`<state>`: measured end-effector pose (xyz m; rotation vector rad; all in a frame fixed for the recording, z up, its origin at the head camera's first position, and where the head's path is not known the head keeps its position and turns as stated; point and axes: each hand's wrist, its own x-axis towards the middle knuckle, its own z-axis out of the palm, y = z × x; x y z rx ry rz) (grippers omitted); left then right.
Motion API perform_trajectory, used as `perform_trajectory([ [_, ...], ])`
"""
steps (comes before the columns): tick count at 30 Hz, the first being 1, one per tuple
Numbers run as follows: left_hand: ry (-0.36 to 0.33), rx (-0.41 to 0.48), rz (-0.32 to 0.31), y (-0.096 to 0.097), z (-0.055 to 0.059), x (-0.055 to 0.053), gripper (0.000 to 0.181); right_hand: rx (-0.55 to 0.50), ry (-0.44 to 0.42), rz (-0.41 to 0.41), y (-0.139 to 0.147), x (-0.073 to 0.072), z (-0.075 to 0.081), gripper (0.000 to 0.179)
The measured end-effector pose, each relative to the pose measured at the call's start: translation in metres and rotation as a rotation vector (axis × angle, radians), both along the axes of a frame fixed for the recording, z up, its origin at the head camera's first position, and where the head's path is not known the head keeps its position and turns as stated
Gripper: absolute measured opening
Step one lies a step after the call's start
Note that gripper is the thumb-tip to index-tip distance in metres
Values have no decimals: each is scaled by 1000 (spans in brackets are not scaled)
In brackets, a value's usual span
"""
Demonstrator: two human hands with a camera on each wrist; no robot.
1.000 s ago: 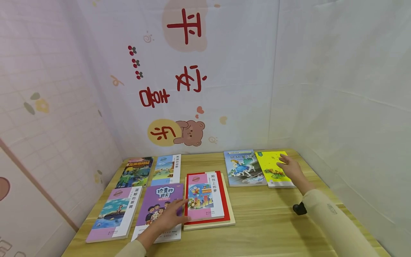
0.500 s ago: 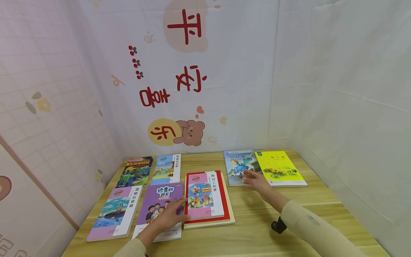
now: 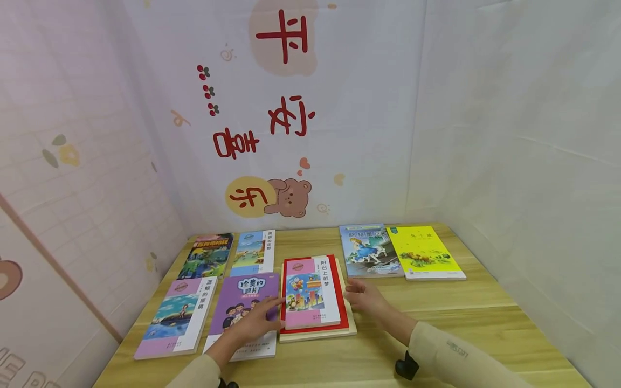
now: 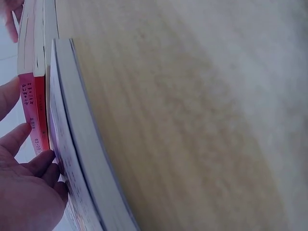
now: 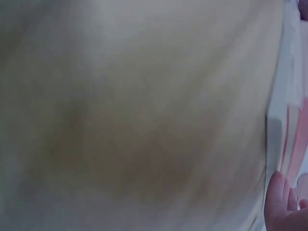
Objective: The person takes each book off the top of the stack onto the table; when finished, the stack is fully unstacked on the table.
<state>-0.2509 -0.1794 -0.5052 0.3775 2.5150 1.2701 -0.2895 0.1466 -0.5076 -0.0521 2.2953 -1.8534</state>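
Note:
A stack of three books lies mid-table: a pink-and-white book (image 3: pixel 305 299) on top, a red book (image 3: pixel 344 318) under it, a cream-edged book (image 3: pixel 320 337) at the bottom. My left hand (image 3: pixel 254 323) is over the purple book (image 3: pixel 252 288), its fingertips at the stack's left side. In the left wrist view, the same left hand (image 4: pixel 29 185) has thumb and fingers spread along the pink and red spines (image 4: pixel 41 110). At the stack's right edge is my right hand (image 3: pixel 371 302); whether it touches is unclear. The right wrist view shows the right hand (image 5: pixel 288 207) beside the stacked pages.
Left of the stack lie a pink whale-cover book (image 3: pixel 177 318), a dark green-toned book (image 3: pixel 206 256) and a light blue book (image 3: pixel 253 252). A blue book (image 3: pixel 371 250) and a yellow book (image 3: pixel 427 253) lie at back right. Cloth walls (image 3: pixel 368 108) border the wooden table (image 3: pixel 451 328).
My right hand has come from the yellow book, past the blue book, down and left to the stack's right edge. The left hand has stayed at the stack's left side.

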Motion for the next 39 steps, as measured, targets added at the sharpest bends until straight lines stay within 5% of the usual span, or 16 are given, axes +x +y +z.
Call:
perform_trajectory([
  [12, 13, 1, 51, 6, 1, 0, 66, 63, 12, 1, -9, 9, 0, 59],
  [21, 202, -174, 91, 25, -10, 1, 79, 80, -15, -27, -11, 9, -2, 58],
  [26, 226, -235, 137, 33, -13, 3, 86, 89, -17, -26, -11, 9, -2, 59],
  [34, 143, -137, 20, 14, -13, 2, 82, 126, 17, -24, -13, 4, -5, 61],
  [39, 149, -123, -6, 11, -8, 4, 80, 155, 23, -15, -11, 0, -6, 61],
])
